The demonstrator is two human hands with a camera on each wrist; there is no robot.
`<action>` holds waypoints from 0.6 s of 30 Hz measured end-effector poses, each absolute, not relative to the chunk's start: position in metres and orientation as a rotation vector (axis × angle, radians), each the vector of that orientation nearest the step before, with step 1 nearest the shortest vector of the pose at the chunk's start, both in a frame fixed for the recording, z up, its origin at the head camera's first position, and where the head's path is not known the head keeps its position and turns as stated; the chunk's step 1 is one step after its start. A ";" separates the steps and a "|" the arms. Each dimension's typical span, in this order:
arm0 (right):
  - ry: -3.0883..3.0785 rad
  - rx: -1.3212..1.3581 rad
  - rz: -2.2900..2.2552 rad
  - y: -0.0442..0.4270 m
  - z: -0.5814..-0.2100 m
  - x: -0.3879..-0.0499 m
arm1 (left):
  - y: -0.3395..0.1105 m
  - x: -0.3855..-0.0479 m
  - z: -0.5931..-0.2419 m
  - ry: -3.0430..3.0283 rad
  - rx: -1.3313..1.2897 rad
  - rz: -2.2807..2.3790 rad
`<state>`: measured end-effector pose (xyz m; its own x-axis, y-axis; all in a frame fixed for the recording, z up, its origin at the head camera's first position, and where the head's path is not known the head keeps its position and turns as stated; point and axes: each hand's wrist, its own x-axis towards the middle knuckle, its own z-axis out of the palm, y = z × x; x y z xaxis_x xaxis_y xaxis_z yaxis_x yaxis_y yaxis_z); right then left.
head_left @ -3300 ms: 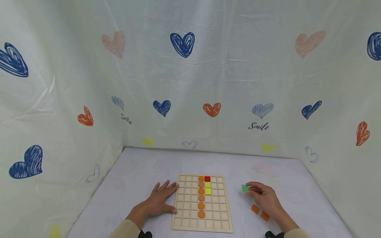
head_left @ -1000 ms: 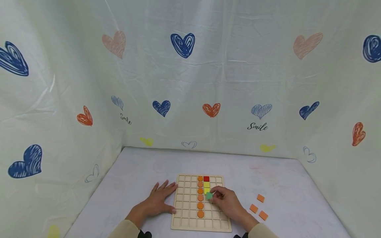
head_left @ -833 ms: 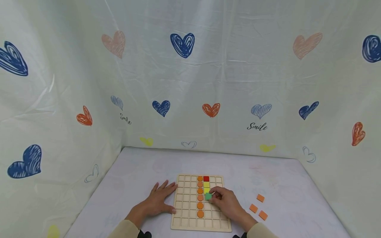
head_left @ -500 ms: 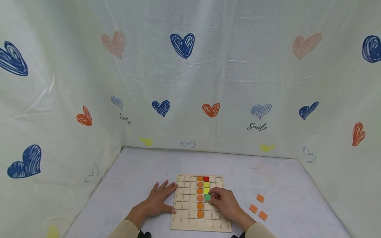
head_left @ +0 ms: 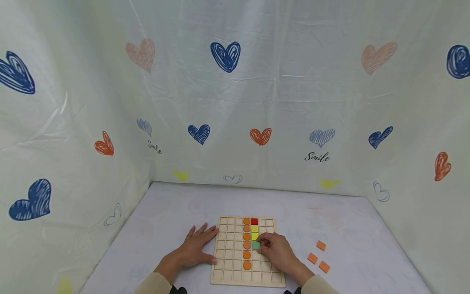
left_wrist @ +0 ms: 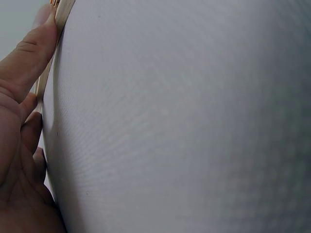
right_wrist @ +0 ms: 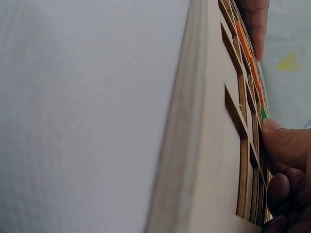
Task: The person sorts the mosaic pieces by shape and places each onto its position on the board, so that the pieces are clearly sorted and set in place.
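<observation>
A wooden grid board (head_left: 229,264) lies on the table between both hands. My left hand (head_left: 194,248) spreads its fingers along the board's left edge, thumb and fingertips touching it. With thumb and index finger, my right hand (head_left: 278,251) holds a green square tile (head_left: 255,245) at a cell below two yellow square tiles (head_left: 255,229). The right wrist view has the thumb against the green tile's edge; the other fingers are curled. Above the yellow tiles sits a red square tile (head_left: 254,221). Orange round discs (head_left: 247,255) fill a column just left of these squares.
Three loose orange square tiles (head_left: 312,258) lie on the white tabletop (head_left: 183,200), right of the board. A white curtain (head_left: 235,98) printed with hearts surrounds the table at the back and sides.
My right hand has carried the green tile leftward from the table to the board and lowered it at the cell under the yellow tiles. My left hand stays at the board's edge.
</observation>
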<state>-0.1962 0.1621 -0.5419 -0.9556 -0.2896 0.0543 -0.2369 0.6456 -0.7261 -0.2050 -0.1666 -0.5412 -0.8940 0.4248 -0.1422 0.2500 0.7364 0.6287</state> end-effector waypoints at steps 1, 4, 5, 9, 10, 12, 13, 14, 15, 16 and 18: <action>2.788 -0.444 -1.212 0.162 -0.542 -0.196 | -0.166 -0.205 -0.541 2.664 0.528 0.906; 2.786 -0.448 -1.208 0.162 -0.542 -0.197 | -0.166 -0.205 -0.541 2.669 0.521 0.900; 2.785 -0.451 -1.208 0.162 -0.542 -0.197 | -0.166 -0.205 -0.541 2.672 0.519 0.899; 2.775 -0.466 -1.221 0.162 -0.543 -0.198 | -0.166 -0.204 -0.541 2.675 0.517 0.902; 2.774 -0.470 -1.223 0.162 -0.543 -0.198 | -0.166 -0.204 -0.541 2.674 0.518 0.905; 2.777 -0.471 -1.222 0.162 -0.543 -0.198 | -0.166 -0.204 -0.541 2.671 0.519 0.912; 2.779 -0.471 -1.220 0.162 -0.544 -0.198 | -0.166 -0.204 -0.540 2.669 0.520 0.915; 2.783 -0.472 -1.218 0.162 -0.544 -0.198 | -0.166 -0.204 -0.540 2.668 0.521 0.918; 2.787 -0.470 -1.215 0.162 -0.544 -0.198 | -0.166 -0.204 -0.540 2.667 0.521 0.920; 2.790 -0.469 -1.213 0.162 -0.545 -0.198 | -0.166 -0.204 -0.539 2.666 0.522 0.922; 2.794 -0.466 -1.212 0.162 -0.545 -0.198 | -0.166 -0.204 -0.539 2.666 0.522 0.922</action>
